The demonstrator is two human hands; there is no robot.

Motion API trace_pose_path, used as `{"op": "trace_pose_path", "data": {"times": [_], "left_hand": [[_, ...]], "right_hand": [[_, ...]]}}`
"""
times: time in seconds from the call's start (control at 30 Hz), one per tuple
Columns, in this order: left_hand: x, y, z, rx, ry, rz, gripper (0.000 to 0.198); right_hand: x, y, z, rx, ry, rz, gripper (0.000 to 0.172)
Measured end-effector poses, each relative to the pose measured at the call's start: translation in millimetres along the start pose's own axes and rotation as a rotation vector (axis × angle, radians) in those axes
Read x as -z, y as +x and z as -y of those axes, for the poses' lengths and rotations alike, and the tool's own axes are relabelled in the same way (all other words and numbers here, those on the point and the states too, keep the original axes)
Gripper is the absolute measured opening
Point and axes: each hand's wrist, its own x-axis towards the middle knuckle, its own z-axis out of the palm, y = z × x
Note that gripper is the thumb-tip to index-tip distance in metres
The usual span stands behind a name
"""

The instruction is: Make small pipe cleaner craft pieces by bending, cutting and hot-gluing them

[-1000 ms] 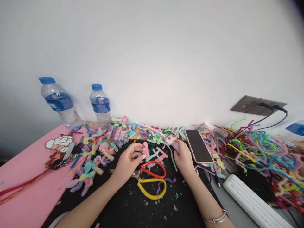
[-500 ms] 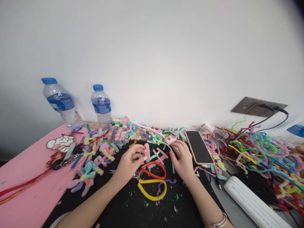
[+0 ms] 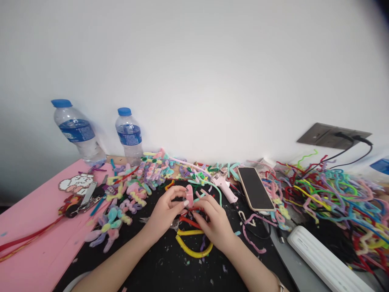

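Worktop, wood-toned where its far edge shows: crowded along the far and right edges, so the handwork sits mid-front. A flat black mat covers that middle, dusted with fluffy scraps; it probably spares the surface beneath. A smooth pink sheet fills the near left corner. Loose heap of bright, fuzzy, bendable stems by the right edge, pushed aside, it seems, to leave elbow room.

Two clear plastic bottles with blue caps and labels stand at the far edge, left of centre, presumably back there against being knocked.

Left hand: thumb and fingertips closed on a small, rounded pink fuzzy piece, held on end above the mat's middle. The pinch is from one side, which leaves the other side exposed. Right hand: fingers curled and narrow, just beside that piece; whether they touch it or grip anything, cannot tell.

Dark-screened phone in a pale case lies face up toward the mat's far right corner. Scissors with red and yellow coated handles lie flat under the hands, leaving both free. Pale pink glue gun rests behind the right hand, apparently for easy reach.
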Motion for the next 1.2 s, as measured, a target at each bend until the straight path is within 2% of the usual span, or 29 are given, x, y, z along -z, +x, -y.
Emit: {"op": "trace_pose_path", "data": {"times": [0.27, 0.73, 0.83, 1.1, 1.2], "left_hand": [[-1.0, 0.7, 3.3, 0.004, -0.011, 0.035, 0.026], [-1.8, -1.1, 7.7, 0.013, -0.086, 0.191, 0.031], [-1.7, -2.0, 8.1, 0.002, -0.068, 0.211, 0.032], [-1.0, -2.7, 5.8, 0.020, -0.055, 0.243, 0.034], [-0.1, -2.4, 4.0, 0.048, -0.059, 0.219, 0.030]], "right_hand": [[-2.8, -0.4, 0.4, 0.010, -0.043, -0.027, 0.016], [-9.0, -1.6, -4.1, -0.054, -0.065, -0.053, 0.020], [-8.8, -1.1, -4.1, -0.031, -0.084, -0.031, 0.022], [-7.9, 0.5, -4.2, -0.067, -0.070, 0.043, 0.012], [-7.9, -0.3, -5.2, -0.080, -0.054, 0.058, 0.012]]}}
